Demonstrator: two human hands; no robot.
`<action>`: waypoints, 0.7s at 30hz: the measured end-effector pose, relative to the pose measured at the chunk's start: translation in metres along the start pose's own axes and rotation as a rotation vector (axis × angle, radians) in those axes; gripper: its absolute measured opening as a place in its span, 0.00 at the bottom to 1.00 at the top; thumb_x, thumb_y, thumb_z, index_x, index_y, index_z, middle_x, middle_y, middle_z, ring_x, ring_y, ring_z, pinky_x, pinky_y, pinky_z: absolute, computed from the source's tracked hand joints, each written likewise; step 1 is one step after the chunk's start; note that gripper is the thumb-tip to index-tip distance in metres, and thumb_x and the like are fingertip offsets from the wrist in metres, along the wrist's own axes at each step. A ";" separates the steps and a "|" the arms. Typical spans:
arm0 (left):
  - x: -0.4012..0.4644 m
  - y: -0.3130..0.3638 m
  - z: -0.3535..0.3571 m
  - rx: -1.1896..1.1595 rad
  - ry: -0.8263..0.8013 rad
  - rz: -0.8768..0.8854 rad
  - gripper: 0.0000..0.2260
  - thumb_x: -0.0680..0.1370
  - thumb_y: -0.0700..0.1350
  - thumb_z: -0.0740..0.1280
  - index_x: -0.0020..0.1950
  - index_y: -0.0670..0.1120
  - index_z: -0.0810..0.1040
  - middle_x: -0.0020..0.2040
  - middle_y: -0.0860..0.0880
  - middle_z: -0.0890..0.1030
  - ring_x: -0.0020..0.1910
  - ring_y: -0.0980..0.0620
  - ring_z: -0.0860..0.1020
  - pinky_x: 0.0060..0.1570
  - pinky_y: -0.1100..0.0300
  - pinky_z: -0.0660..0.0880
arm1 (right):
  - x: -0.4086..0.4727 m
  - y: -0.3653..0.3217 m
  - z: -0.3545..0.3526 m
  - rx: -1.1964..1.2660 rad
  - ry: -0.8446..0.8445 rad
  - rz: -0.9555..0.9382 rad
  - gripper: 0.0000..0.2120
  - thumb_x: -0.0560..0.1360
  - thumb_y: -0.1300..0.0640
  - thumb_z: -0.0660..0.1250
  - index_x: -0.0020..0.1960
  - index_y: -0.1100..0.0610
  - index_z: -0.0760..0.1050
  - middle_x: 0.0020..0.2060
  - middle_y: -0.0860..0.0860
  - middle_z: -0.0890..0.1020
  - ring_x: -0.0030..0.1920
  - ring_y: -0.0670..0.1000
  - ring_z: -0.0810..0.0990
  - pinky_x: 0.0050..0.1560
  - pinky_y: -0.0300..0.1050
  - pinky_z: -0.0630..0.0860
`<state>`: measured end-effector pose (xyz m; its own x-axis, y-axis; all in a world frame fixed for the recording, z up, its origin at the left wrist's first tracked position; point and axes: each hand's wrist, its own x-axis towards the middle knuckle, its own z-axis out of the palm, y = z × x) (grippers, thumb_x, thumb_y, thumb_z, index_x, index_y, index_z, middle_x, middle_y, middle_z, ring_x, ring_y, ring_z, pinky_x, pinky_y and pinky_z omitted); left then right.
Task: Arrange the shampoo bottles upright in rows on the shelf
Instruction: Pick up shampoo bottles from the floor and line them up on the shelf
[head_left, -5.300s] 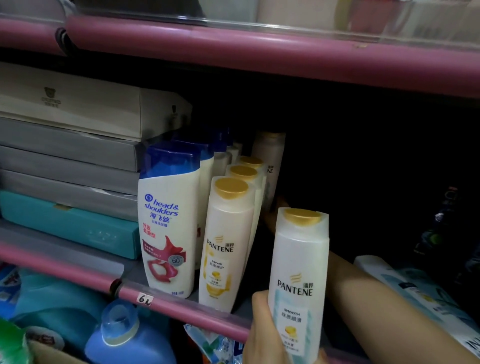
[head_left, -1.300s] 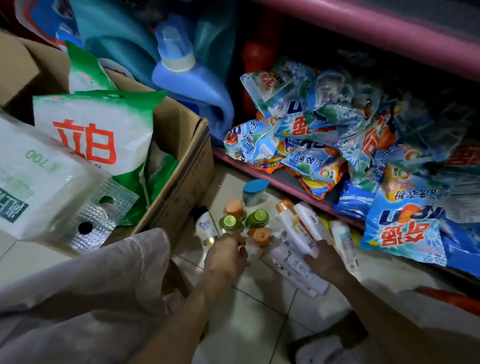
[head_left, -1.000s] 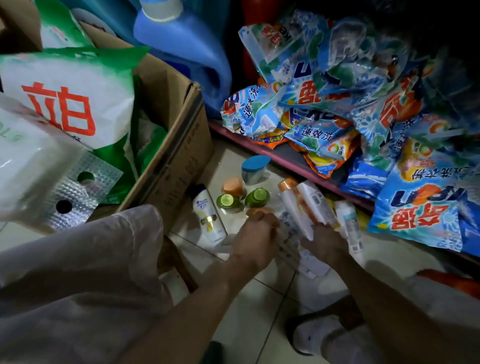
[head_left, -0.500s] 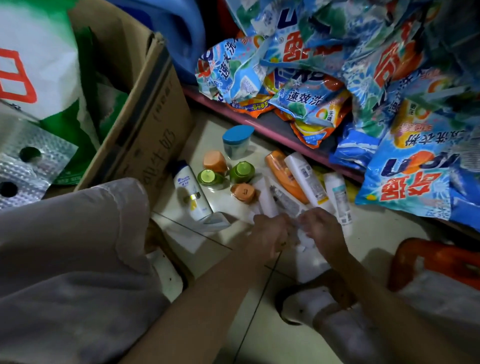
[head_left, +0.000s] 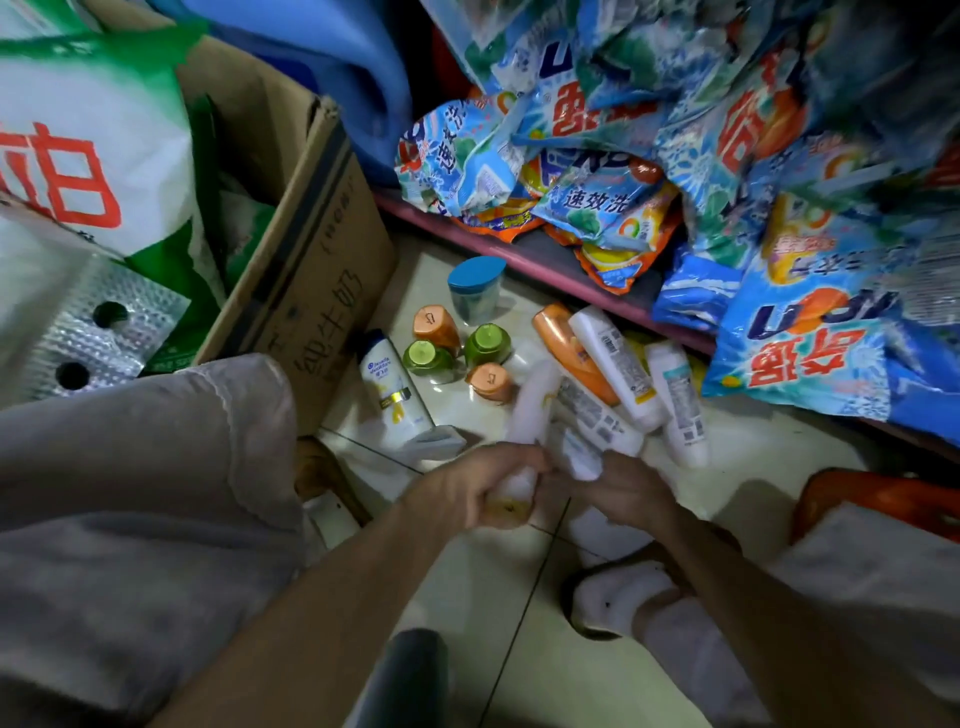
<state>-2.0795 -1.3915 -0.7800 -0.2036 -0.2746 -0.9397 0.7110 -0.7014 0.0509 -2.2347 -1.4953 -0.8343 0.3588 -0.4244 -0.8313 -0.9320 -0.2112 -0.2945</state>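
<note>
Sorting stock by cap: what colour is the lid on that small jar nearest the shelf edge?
Blue, on the small jar; head view.

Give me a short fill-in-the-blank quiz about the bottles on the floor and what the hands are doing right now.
1. The left hand grips a blurred ____ plastic bottle.
2. The Head and Shoulders bottle lies on the tiled floor beside a brown ____ box.
3. Two round green-capped bottles stand near a bottle with a ____ cap.
4. The right hand holds a white bottle with a ____ on its label.

Missing words: white; cardboard; blue; barcode
</note>
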 end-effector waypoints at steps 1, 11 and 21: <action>-0.008 -0.001 -0.002 0.033 0.022 0.010 0.05 0.74 0.40 0.67 0.38 0.43 0.78 0.28 0.49 0.80 0.24 0.55 0.77 0.27 0.66 0.75 | -0.012 -0.002 -0.003 0.178 -0.007 0.044 0.26 0.69 0.38 0.69 0.64 0.47 0.72 0.53 0.50 0.81 0.47 0.51 0.81 0.38 0.41 0.78; -0.131 -0.008 0.012 0.198 -0.135 0.260 0.03 0.73 0.39 0.67 0.44 0.43 0.81 0.39 0.47 0.81 0.39 0.52 0.79 0.42 0.55 0.79 | -0.139 -0.051 -0.048 0.861 0.163 -0.117 0.25 0.53 0.59 0.67 0.50 0.55 0.76 0.36 0.52 0.78 0.35 0.50 0.76 0.33 0.43 0.74; -0.273 0.012 0.039 0.325 -0.109 0.712 0.14 0.70 0.40 0.72 0.55 0.43 0.77 0.39 0.47 0.82 0.30 0.54 0.76 0.25 0.63 0.74 | -0.286 -0.107 -0.142 0.758 0.544 -0.565 0.19 0.59 0.54 0.71 0.48 0.53 0.73 0.39 0.51 0.78 0.31 0.46 0.75 0.30 0.42 0.72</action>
<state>-2.0417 -1.3507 -0.5092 0.1500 -0.7809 -0.6064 0.4658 -0.4851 0.7400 -2.2310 -1.4762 -0.4979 0.5455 -0.8087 -0.2201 -0.3477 0.0206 -0.9374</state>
